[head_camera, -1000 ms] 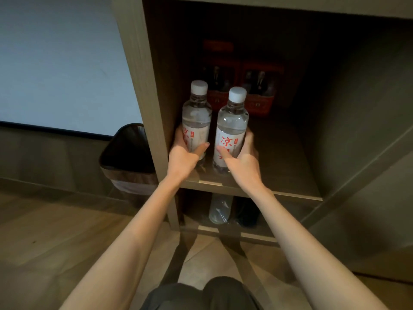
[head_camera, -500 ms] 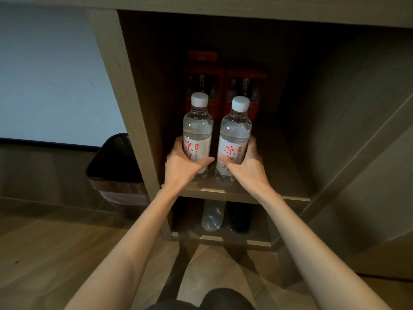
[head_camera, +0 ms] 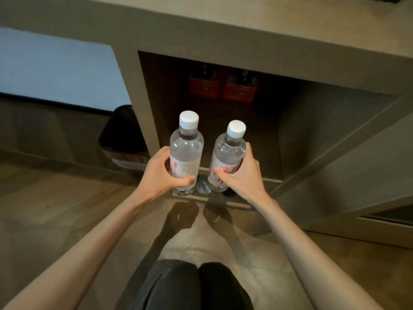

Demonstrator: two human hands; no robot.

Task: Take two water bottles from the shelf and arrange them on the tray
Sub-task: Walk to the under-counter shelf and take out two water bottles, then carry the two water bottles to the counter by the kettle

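Observation:
Two clear water bottles with white caps and red-lettered labels are held upright in front of the open shelf (head_camera: 274, 180). My left hand (head_camera: 159, 175) grips the left bottle (head_camera: 186, 148) around its label. My right hand (head_camera: 242, 175) grips the right bottle (head_camera: 230, 153) the same way. Both bottles are off the shelf board and just outside the cabinet opening. No tray is in view.
Red boxes (head_camera: 221, 87) stand at the back of the shelf. Another clear bottle (head_camera: 203, 186) lies in the lower compartment. A dark bin (head_camera: 121, 130) stands left of the cabinet. The countertop (head_camera: 245, 25) runs above. Wooden floor and my knees are below.
Both hands have lifted the bottles off the shelf and drawn them out toward me. The view has risen, showing the countertop above the cabinet.

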